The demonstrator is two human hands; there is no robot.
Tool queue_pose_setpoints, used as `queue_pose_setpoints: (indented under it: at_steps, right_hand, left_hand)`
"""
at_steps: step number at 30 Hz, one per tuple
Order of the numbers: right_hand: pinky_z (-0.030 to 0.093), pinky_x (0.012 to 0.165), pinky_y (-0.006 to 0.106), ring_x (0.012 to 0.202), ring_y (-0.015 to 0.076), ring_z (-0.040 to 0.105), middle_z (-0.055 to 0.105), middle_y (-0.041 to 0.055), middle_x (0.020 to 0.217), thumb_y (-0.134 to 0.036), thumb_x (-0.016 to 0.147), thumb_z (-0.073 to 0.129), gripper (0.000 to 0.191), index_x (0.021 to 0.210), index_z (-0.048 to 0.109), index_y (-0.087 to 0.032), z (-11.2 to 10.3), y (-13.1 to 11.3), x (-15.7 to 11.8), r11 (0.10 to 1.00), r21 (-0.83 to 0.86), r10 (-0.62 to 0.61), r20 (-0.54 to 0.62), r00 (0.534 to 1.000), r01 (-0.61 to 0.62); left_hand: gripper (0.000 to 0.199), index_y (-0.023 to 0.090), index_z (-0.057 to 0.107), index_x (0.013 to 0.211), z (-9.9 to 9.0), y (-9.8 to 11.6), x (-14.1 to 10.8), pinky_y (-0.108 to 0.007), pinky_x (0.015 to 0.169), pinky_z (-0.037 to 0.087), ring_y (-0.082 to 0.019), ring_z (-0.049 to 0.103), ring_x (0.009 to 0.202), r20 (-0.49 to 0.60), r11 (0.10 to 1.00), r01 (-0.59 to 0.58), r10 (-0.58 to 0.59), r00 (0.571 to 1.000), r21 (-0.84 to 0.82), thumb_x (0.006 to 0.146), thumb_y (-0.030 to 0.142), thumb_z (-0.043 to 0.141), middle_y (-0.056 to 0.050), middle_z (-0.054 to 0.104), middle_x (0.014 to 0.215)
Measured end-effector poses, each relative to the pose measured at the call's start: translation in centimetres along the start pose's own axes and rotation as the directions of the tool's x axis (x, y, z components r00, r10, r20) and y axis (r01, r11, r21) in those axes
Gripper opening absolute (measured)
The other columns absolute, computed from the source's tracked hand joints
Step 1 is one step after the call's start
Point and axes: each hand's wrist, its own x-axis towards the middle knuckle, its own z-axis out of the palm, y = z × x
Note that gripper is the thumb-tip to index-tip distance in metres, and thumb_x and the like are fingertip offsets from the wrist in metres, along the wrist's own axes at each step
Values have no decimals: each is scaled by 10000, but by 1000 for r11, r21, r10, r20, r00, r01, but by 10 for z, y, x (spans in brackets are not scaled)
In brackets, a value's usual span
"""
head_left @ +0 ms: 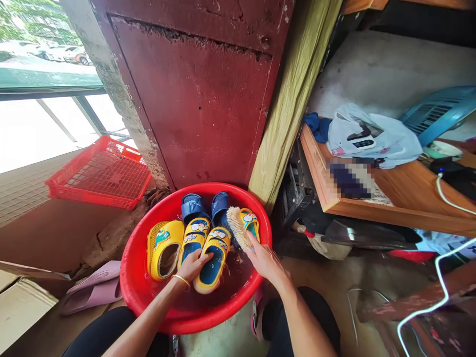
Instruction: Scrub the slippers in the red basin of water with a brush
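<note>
A round red basin [131, 248] holds water and several sandals. My left hand [194, 267], with a bangle at the wrist, grips a yellow sandal with a blue insole [211, 265]; its thumb reaches over the insole. Another such yellow sandal [192, 240] lies directly beside it, partly behind my fingers. In my right hand [263, 259] is a scrub brush [238, 227] with pale bristles, held at the basin's right side. A yellow clog [163, 243] rests at the left. Two dark blue slippers [193, 204] lie at the back, and a small yellow sandal [250, 218] shows behind the brush.
Behind the basin stands a dark red door [197, 99]. A red plastic crate [107, 173] sits at the left, above pink slippers [94, 290] on the floor. To the right, a wooden table [409, 191] bears a plastic bag [372, 134]; a white cable [442, 277] hangs below.
</note>
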Motion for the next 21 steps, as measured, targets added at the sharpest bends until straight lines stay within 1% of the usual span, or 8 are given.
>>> queue_pose_setpoints:
  at_steps: [2,3,5,7,9,16,19,21]
  right_hand:
    - [492,817,287,1030,245,719,748,86,1168,-359,1032,382,607,1610,228,-258,0,1,0,1000,-8,17,7,1000,-17]
    - [492,818,288,1032,247,719,748,87,1171,-361,1033,383,604,1609,233,-261,0,2,0,1000,-11,21,6,1000,-21]
    - [491,815,287,1036,251,718,744,95,1182,-365,1035,387,596,1605,252,-257,-1,2,0,1000,-14,21,-3,1000,-21]
    - [490,812,286,1031,253,720,742,103,1186,-363,1036,393,593,1603,260,-252,-2,1,-1,1000,-14,24,-8,1000,-25]
    - [494,814,291,1019,254,725,740,108,1192,-360,1035,398,598,1605,254,-248,-3,-1,-1,999,-10,32,-4,999,-32]
    - [511,838,301,1011,237,726,745,86,1179,-353,1030,394,605,1608,244,-254,-3,-2,0,1000,-20,15,-18,1000,-16]
    - [509,838,295,1027,237,720,746,92,1172,-367,1033,397,596,1603,263,-251,0,1,1,999,-36,31,-33,999,-32]
    - [507,835,295,1034,240,717,746,100,1166,-362,1032,409,612,1607,244,-236,3,3,3,998,-40,39,-54,998,-41]
  left_hand:
    - [422,194,662,845,-5,13,-3,-356,694,527,-255,683,745,33,999,5,-3,999,-36,706,591,634,-34,721,754]
    - [421,198,656,884,-8,18,-5,-364,713,527,-258,682,764,5,1000,-23,23,1000,-5,712,582,632,-30,719,775]
    - [428,213,630,992,-12,24,-8,-394,771,521,-284,689,828,-102,982,-102,118,988,157,738,557,618,-45,725,860]
    - [451,223,579,1100,-14,25,-10,-423,813,511,-317,695,888,-208,929,-143,223,952,341,762,521,602,-75,723,947]
    - [472,221,527,1153,-15,23,-11,-427,818,510,-332,698,916,-270,884,-158,297,916,439,765,480,596,-93,710,976]
    - [429,226,504,1013,-25,33,-13,-400,801,516,-322,681,907,-456,864,-182,413,789,469,729,518,637,-107,676,949]
    - [495,209,531,1057,-42,46,-17,-383,757,512,-301,670,849,-544,860,-132,422,725,492,720,552,649,-90,664,927]
    - [538,198,545,1119,-59,51,-16,-362,717,503,-281,665,802,-583,862,-65,394,711,503,745,575,625,-65,657,884]
